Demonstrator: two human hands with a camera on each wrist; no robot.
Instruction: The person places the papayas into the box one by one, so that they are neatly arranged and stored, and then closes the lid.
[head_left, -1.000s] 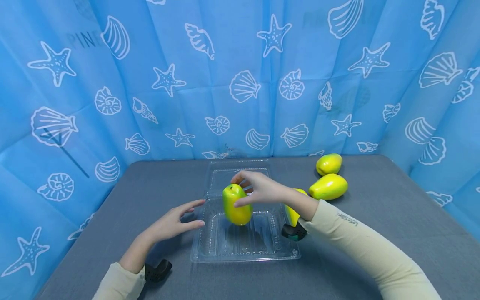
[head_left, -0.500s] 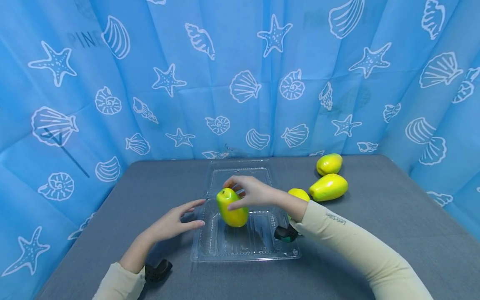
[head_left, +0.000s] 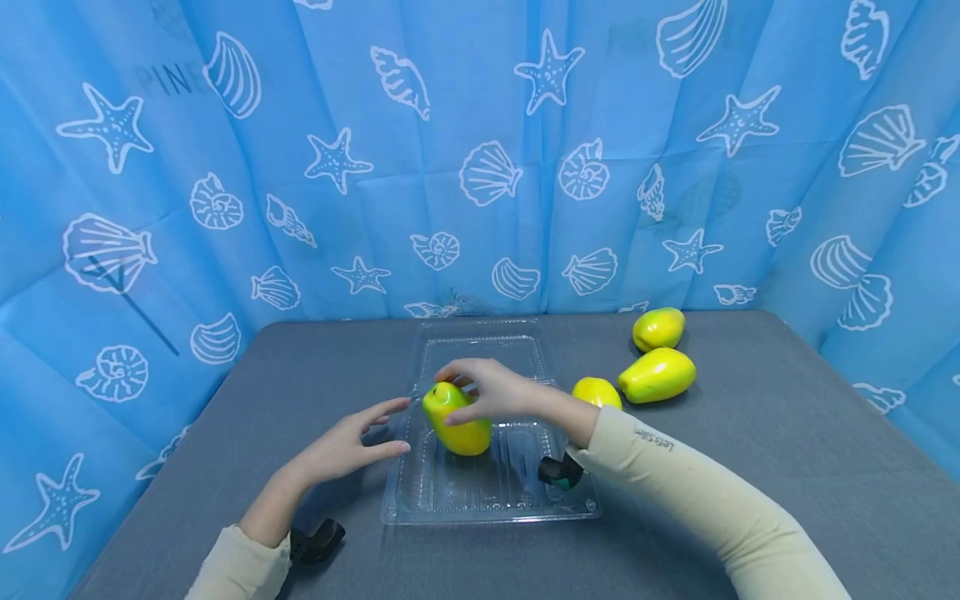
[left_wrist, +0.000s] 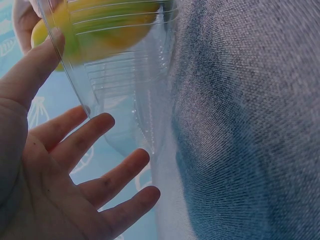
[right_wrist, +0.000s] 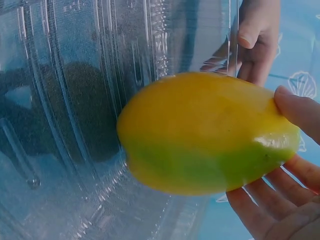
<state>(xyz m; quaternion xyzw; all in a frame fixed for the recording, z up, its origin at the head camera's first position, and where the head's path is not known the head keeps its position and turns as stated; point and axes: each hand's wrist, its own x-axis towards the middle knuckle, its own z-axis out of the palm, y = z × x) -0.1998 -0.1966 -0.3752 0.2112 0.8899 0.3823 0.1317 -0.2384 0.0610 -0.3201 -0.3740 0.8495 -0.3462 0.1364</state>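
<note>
My right hand (head_left: pixel 498 392) holds a yellow-green papaya (head_left: pixel 467 435) by its narrow upper end, fingers round the far side and thumb across the front. The fruit leans left over the left half of a transparent plastic clamshell box (head_left: pixel 517 510). In the right wrist view the papaya's (right_wrist: pixel 200 135) broad end is close to the ribbed box floor; whether they touch I cannot tell. My left hand (head_left: pixel 341 450) is at the box's left side with fingers spread. The left wrist view has its thumb and fingertips at the clear rim (left_wrist: pixel 75 92), holding nothing.
The box's lid (head_left: pixel 480 350) lies folded back behind it. Right of the box are a papaya (head_left: pixel 597 392), partly behind my right forearm, and two more papayas, one lying sideways (head_left: pixel 658 375) and one farther back (head_left: pixel 658 328). A blue shell-patterned curtain (head_left: pixel 480 208) hangs behind the grey table.
My right hand has carried the papaya left and slightly down, tilting its top leftward. More of the papaya beyond the right forearm shows. The left hand stays in place.
</note>
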